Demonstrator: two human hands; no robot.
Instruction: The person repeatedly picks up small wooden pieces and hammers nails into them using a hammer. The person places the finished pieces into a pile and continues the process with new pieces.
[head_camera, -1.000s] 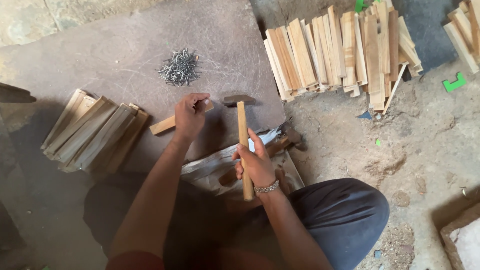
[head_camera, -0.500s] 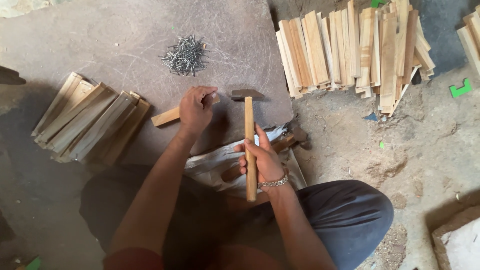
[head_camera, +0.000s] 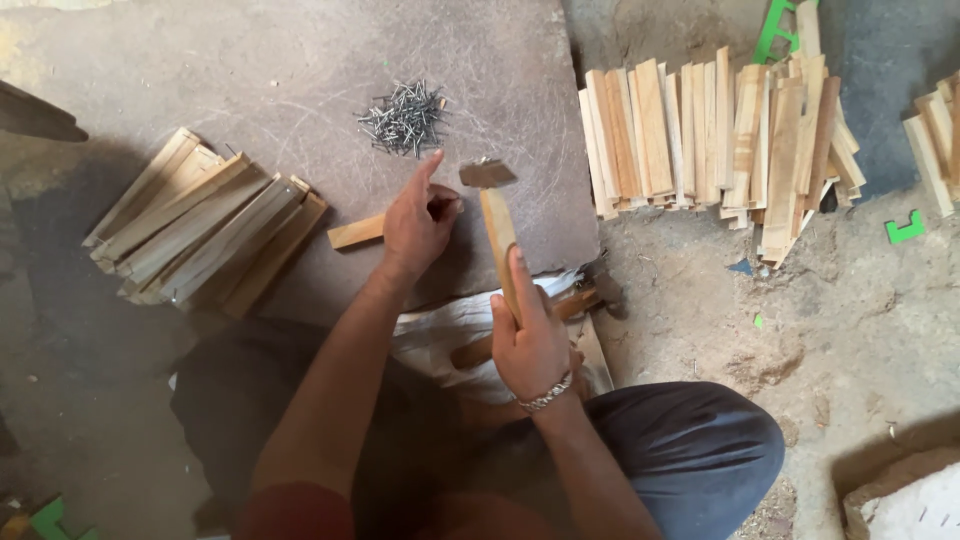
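Your right hand (head_camera: 532, 345) gripped the hammer (head_camera: 497, 225), head beside your left hand (head_camera: 418, 222), whose fingers pinched the strip (head_camera: 356, 232) on the slab (head_camera: 300, 90). Mis-swing likely hits fingers.

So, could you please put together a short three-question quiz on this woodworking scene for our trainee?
1. True or false: the right hand holds a hammer by its wooden handle.
2. What does the left hand rest on?
A. the nail pile
B. a short wooden strip
C. the stack of slats
3. Fill in: the loose nails lie on the flat brown ____.

Key: 1 true; 2 B; 3 board.
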